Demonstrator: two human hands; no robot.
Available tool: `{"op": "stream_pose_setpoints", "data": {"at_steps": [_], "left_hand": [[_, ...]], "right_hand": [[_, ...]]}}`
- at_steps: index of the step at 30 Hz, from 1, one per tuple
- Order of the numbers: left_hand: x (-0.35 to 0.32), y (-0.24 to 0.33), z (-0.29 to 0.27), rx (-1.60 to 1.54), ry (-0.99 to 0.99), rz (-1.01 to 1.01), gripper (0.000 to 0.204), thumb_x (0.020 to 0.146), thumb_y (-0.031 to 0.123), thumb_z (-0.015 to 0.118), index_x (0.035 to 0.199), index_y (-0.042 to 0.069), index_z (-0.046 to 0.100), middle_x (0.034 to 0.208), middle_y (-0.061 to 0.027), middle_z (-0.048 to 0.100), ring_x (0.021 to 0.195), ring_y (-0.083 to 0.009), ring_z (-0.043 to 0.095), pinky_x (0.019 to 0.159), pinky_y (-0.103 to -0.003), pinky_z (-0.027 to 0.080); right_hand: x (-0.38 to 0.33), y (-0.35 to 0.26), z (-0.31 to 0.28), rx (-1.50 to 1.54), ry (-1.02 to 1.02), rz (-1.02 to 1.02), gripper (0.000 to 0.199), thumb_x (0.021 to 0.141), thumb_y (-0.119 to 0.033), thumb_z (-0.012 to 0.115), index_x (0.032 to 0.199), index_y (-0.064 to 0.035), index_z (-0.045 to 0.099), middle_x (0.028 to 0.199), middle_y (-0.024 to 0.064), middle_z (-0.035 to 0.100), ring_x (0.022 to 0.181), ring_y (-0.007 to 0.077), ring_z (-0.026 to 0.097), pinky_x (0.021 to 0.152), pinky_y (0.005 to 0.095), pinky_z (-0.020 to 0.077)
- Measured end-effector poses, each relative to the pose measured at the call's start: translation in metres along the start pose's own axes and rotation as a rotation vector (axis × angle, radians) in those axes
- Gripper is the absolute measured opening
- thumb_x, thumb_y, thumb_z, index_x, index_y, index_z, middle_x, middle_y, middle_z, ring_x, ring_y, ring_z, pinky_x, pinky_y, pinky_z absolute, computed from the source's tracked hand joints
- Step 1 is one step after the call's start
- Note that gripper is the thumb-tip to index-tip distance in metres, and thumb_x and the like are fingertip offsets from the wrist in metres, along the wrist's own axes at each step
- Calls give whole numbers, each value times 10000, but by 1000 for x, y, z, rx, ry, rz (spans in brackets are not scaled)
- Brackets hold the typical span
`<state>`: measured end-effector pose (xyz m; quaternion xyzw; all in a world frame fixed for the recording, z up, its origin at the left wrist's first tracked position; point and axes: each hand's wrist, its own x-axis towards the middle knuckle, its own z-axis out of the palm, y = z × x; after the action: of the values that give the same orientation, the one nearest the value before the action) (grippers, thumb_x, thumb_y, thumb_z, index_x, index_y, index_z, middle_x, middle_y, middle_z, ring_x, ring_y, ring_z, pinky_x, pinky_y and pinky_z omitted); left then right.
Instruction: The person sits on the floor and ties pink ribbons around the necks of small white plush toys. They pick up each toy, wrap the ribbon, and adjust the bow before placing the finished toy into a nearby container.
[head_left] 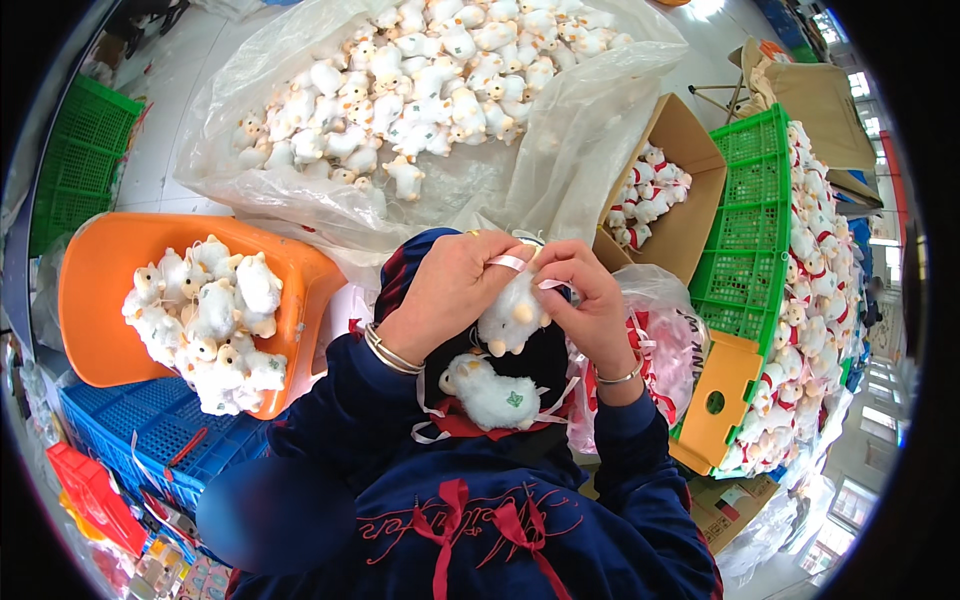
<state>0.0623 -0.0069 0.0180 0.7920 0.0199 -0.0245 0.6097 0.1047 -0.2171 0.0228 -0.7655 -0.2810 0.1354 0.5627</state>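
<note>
My left hand [447,290] and my right hand [590,305] are close together over my lap. Each has its fingers closed on a pale pink ribbon [507,262] at the far end of a small white plush animal [513,315]. The toy hangs between the hands, its orange-tipped feet toward me; its far end is partly hidden by my fingers. Nearer to me, a second white plush animal [490,392] lies on its side on my lap, a green leaf-shaped mark on its body. Loose ribbon [430,434] lies around it.
At left, an orange plastic chair [90,300] holds several plush animals, above a blue crate [100,405]. Ahead spreads a clear plastic sheet [560,180] heaped with more. To the right stand a cardboard box [690,135] and a green crate [745,200] of toys with red ribbons.
</note>
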Motion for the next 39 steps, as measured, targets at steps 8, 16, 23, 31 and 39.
{"op": "stream_pose_setpoints", "data": {"at_steps": [8, 16, 23, 31, 39], "left_hand": [[10, 9, -3, 209, -3, -37, 344, 987, 322, 687, 990, -21, 653, 755, -165, 672, 656, -260, 639, 653, -357, 517], [-3, 0, 1, -81, -50, 90, 142, 931, 123, 720, 991, 3, 673, 789, -33, 626, 698, -116, 594, 639, -277, 480], [-3, 1, 9, -30, -19, 134, 92, 913, 59, 710, 995, 17, 710, 921, -91, 652, 765, -213, 635, 692, -314, 509], [2, -9, 9, 66, 46, 328, 150, 899, -2, 709, 1044, 35, 722, 970, -106, 688, 797, -243, 680, 704, -312, 534], [5, 0, 4, -57, -83, 188, 104, 923, 80, 716, 1012, 34, 740, 946, -125, 695, 786, -273, 687, 708, -348, 538]], "right_hand": [[13, -14, 5, 21, -182, -22, 121, 861, 25, 740, 972, -7, 707, 1143, 66, 664, 937, 179, 632, 806, 295, 513], [2, 10, 0, 347, 72, 155, 73, 943, 4, 709, 1014, 15, 724, 1099, 54, 643, 817, 84, 603, 710, 224, 510], [10, -1, -11, 311, -25, 170, 75, 964, -9, 692, 1028, 15, 721, 1148, 57, 640, 900, 95, 622, 722, 229, 523], [41, -33, -46, -118, -191, 24, 101, 888, -21, 744, 989, -32, 744, 1295, 100, 636, 1039, 182, 645, 899, 311, 524], [73, -45, -33, -149, -339, -182, 102, 912, -115, 738, 966, -29, 727, 1227, 114, 660, 1109, 252, 611, 937, 368, 491]]}}
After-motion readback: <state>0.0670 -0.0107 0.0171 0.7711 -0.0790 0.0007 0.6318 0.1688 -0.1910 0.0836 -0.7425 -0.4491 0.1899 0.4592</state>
